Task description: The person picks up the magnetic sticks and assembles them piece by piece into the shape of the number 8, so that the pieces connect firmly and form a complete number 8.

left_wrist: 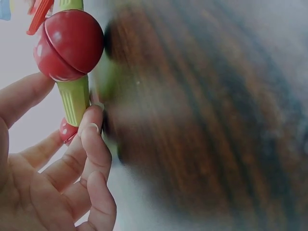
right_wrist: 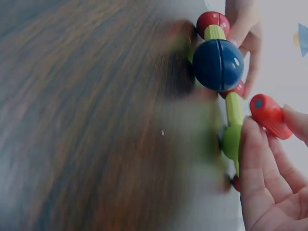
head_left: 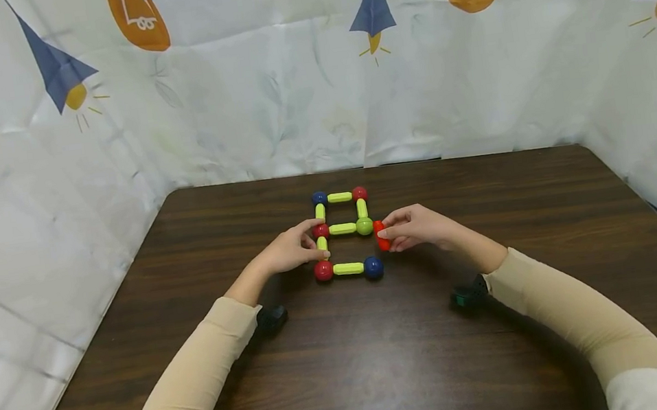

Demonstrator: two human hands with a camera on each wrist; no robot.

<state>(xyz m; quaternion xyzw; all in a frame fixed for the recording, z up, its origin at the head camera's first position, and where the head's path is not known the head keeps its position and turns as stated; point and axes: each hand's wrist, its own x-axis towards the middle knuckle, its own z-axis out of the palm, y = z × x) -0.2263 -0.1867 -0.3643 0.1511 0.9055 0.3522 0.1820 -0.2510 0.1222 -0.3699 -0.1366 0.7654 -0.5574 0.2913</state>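
On the table lies a flat frame of balls and yellow-green magnetic rods, a closed square at the back and an open-sided one in front. My left hand holds its near left yellow-green rod, between the middle red ball and the front red ball. A finger touches the middle ball. Between thumb and fingers, my right hand pinches a red magnetic rod, close by the green ball. A grey-blue dot marks that rod's end. At the front right corner sits a blue ball.
The frame's far edge has another blue ball and a red ball, joined by a rod. Beneath everything is a dark wood-grain table. Behind it hangs a white printed cloth. Dark wrist devices sit below both sleeves.
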